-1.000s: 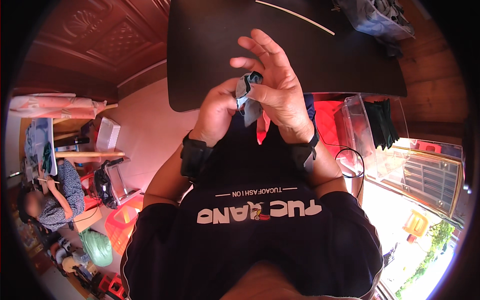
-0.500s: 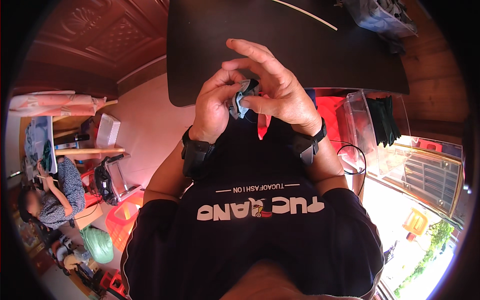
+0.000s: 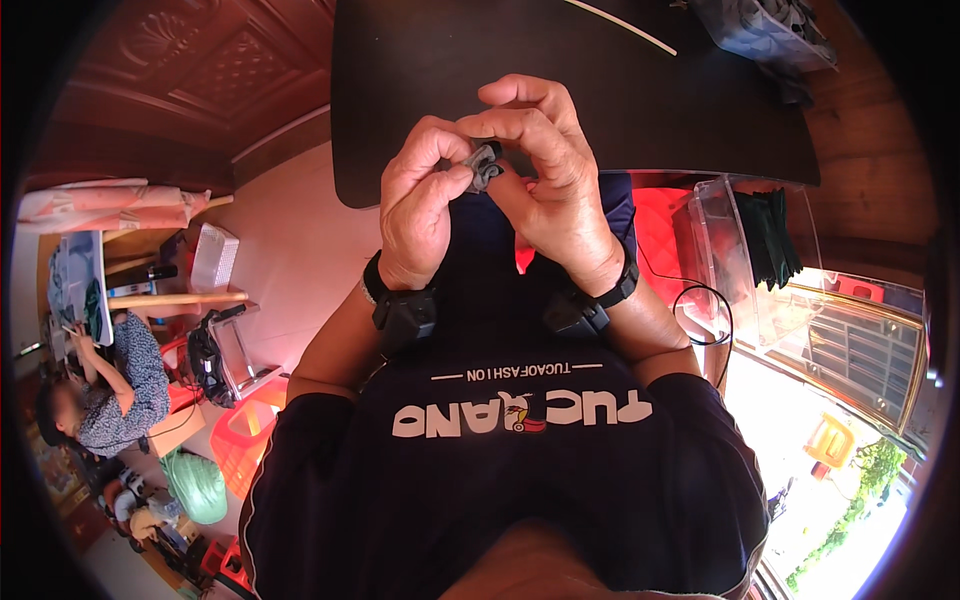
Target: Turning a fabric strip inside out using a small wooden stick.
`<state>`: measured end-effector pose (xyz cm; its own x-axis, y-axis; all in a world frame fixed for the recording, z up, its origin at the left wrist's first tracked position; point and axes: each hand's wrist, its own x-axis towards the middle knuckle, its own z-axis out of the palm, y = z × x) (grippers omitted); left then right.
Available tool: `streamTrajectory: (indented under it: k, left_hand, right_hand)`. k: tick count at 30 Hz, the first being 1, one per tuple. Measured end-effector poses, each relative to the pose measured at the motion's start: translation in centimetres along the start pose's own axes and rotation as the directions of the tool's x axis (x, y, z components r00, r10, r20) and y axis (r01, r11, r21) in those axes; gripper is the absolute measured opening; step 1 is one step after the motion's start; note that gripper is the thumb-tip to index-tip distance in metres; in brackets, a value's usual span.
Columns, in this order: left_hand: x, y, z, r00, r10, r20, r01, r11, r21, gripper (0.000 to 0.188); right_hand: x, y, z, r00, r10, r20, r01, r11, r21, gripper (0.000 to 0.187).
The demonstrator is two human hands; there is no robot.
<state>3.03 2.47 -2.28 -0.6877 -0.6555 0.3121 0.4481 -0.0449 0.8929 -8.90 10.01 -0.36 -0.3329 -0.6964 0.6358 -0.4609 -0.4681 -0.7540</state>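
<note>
Between my two hands, just over the near edge of the dark table (image 3: 420,60), is a small bunched piece of grey and black fabric (image 3: 486,170). My left hand (image 3: 418,205) pinches its left side between thumb and curled fingers. On the other side my right hand (image 3: 556,185) is closed against the fabric with its thumb, its index finger arched over the top toward my left fingers. Part of the fabric is hidden by the fingers.
A thin off-white strip (image 3: 625,27) lies at the table's far side, near a bin of grey cloth (image 3: 765,30). To the right, dark green fabric (image 3: 765,240) hangs over a clear plastic box (image 3: 712,260), with a black cable (image 3: 728,315) beside it. Another person (image 3: 125,390) sits at far left.
My hands have drawn closer together and the right wrist has turned inward. The fabric is bunched smaller, and its light blue part no longer shows.
</note>
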Motion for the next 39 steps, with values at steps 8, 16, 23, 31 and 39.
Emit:
streamTrajectory:
  k: [8, 16, 23, 31, 39]
  left_hand:
    - [-0.6, -0.7, 1.8, 0.986, 0.158, -0.056, -0.143, 0.965, 0.218, 0.014]
    - [0.2, -0.5, 0.4, 0.989, -0.144, 0.033, 0.143, 0.989, 0.028, 0.017]
    - [0.4, -0.2, -0.7, 0.983, -0.184, 0.026, 0.184, 0.983, 0.004, 0.037]
    - [0.4, 0.4, -1.0, 0.982, -0.18, 0.056, 0.173, 0.979, 0.112, 0.017]
    - [-0.6, 0.2, -0.8, 0.993, -0.111, 0.029, 0.105, 0.982, 0.155, 0.012]
  right_hand:
    - [-0.1, 0.1, 0.3, 0.985, -0.118, -0.126, 0.095, 0.98, -0.176, 0.041]
    - [0.1, -0.2, -0.7, 0.991, -0.133, 0.001, 0.13, 0.964, -0.232, 0.048]
    - [0.0, -0.4, -1.0, 0.972, 0.176, 0.154, -0.212, 0.942, 0.261, 0.047]
    - [0.1, 0.5, -1.5, 0.949, 0.245, 0.199, -0.312, 0.823, 0.475, 0.04]
    - [-0.2, -0.2, 0.2, 0.993, 0.113, 0.035, -0.118, 0.977, 0.179, 0.039]
